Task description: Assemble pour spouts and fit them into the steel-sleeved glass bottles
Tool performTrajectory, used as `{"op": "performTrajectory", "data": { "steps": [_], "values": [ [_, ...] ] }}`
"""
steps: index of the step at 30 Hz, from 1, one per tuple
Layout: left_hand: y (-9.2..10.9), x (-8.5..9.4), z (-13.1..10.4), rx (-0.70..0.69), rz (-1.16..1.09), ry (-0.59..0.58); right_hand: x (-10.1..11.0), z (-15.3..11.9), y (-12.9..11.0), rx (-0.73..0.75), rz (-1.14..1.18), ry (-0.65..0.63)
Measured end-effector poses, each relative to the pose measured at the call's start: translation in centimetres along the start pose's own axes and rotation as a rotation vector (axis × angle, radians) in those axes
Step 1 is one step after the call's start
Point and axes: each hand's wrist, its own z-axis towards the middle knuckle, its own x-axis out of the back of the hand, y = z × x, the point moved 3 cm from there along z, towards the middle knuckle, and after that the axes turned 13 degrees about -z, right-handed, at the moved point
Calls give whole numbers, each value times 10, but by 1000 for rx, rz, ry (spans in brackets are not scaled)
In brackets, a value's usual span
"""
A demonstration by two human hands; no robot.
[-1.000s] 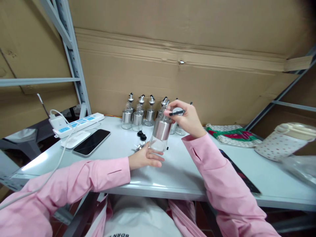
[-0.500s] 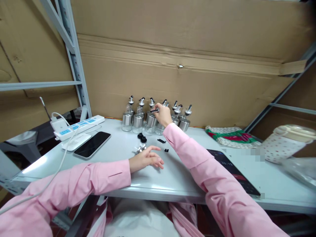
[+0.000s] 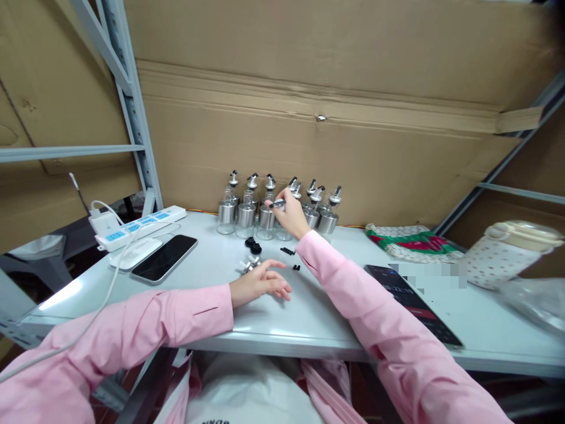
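My right hand [image 3: 291,213] is closed on a small pour spout [image 3: 278,204] with a black lever, held in front of the bottles. Fingers apart and holding nothing, my left hand [image 3: 261,284] hovers low over the table's front part. Metal spout parts [image 3: 249,265] lie just behind it. Several glass bottles with steel bands, such as the leftmost one [image 3: 226,215], stand along the back; some carry spouts, while front ones have bare necks. Black round pieces [image 3: 253,245], a black strip of pieces [image 3: 287,251] and tiny black bits [image 3: 296,268] lie between bottles and hands.
On the left of the table [image 3: 282,340] are a phone [image 3: 165,259], a white charger [image 3: 136,253] and a power strip [image 3: 141,227]. A tablet [image 3: 415,303], patterned cloth [image 3: 410,242] and dotted container [image 3: 507,253] are on the right. Cardboard [image 3: 318,153] stands behind.
My right hand has moved slightly down and toward me with the spout, drawing back from the bottles. My left hand has hardly moved.
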Motion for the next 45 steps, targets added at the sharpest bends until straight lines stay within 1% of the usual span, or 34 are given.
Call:
{"op": "performTrajectory", "data": {
  "steps": [1,2,3,5,6,8,10,13,15,17,19,21,25,28,32,35,38,41,45],
  "values": [
    [0,0,0,6,-12,2,6,-10,-4,51,16,21],
    [1,-1,-1,14,-25,6,10,-20,-7,108,36,-3],
    [1,-1,-1,22,-38,13,12,-30,-10,148,68,-70],
    [2,-1,-1,32,-58,31,13,-49,-16,207,158,-315],
    [2,-1,-1,33,-63,38,14,-57,-18,213,194,-411],
    [1,-1,-1,26,-60,43,17,-67,-21,181,235,-514],
    [1,-1,0,20,-54,45,22,-71,-24,128,248,-523],
    [-1,0,1,12,-59,56,28,-72,-29,111,260,-493],
    [-2,1,1,4,-51,36,28,-73,-32,112,271,-497],
    [-3,3,2,13,-46,-7,26,-75,-33,112,273,-504],
    [-3,5,3,38,-56,-49,26,-77,-33,146,253,-472],
    [-2,6,4,46,-58,-73,27,-79,-33,214,218,-414],
    [-1,6,3,7,-60,-104,31,-82,-31,394,140,-287],
    [-1,6,2,-15,-123,-131,34,-82,-29,495,120,-190],
    [0,6,0,-17,-161,-166,36,-80,-28,600,33,-51],
    [2,6,-1,-6,-173,-183,37,-79,-28,647,-69,61],
    [4,4,-3,0,-178,-200,37,-79,-29,697,-154,144],
    [5,2,-4,-11,-135,-178,36,-81,-29,732,-236,199],
    [5,0,-3,-47,-39,-76,36,-84,-31,758,-296,215]
  ]
}}
